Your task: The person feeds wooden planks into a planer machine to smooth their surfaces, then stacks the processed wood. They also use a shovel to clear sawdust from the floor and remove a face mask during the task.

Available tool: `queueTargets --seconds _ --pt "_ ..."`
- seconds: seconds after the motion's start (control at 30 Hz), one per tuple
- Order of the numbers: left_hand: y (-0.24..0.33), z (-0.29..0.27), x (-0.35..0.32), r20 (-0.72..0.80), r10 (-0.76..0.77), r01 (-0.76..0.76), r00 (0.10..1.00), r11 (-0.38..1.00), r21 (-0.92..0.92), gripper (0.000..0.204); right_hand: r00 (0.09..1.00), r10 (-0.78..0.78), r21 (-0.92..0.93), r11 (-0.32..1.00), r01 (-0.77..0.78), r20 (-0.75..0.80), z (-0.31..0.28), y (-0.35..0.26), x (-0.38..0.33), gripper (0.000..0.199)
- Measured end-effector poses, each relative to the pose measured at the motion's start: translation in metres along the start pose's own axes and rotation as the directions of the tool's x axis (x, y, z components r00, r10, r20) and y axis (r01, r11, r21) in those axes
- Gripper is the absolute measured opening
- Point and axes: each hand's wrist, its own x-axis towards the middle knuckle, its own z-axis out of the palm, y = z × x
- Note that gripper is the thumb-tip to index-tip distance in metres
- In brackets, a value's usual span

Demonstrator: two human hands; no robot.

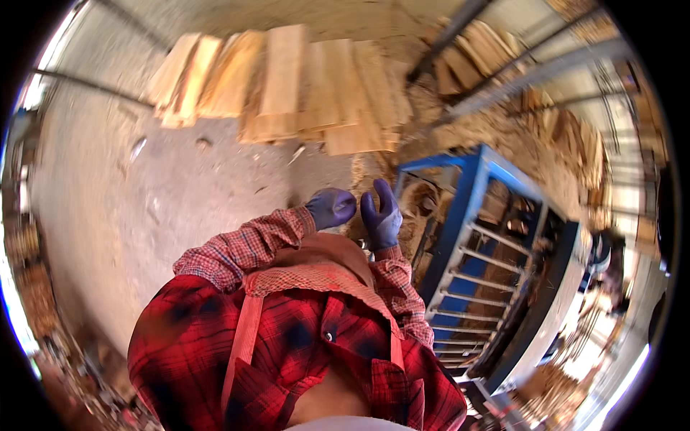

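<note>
Both my hands wear purple-blue work gloves and hang in front of my waist, a small gap between them. My left hand (333,208) is curled into a rounded, closed shape, and no object shows in it. Beside it my right hand (383,218) points away from me, thumb and fingers spread apart around nothing. Neither hand touches the wooden boards (284,79), which lie side by side and overlapping on the floor ahead. Nearest to my right hand is a blue metal frame (471,190) with a row of pale metal bars (480,294). A reddish-brown apron (323,255) covers my front.
The concrete floor (180,187) stretches to the left, with small wood scraps on it. Sawdust surrounds the blue frame's far end. Grey metal bars (532,79) slant across the upper right, before more stacked wood (474,57). At far right, a dark shape is blurred.
</note>
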Motion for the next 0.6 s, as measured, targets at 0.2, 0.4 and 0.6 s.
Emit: queueTargets --seconds 0.2,0.4,0.6 --pt "-0.073 -0.089 -0.094 -0.104 -0.47 0.444 0.877 0.873 -0.2 0.027 0.848 -0.026 0.117 0.992 -0.043 0.53 0.12 -0.086 0.023 0.044" --pt "-0.185 -0.102 -0.09 0.019 -0.523 0.486 0.852 0.779 -0.397 0.028 0.621 0.026 0.082 0.986 -0.146 0.783 0.195 -0.054 0.057 0.053" --pt "-0.343 -0.143 -0.054 -0.036 -0.721 0.627 0.692 0.626 -0.464 0.033 0.599 0.236 -0.145 0.97 -0.197 0.766 0.297 0.034 0.132 0.057"
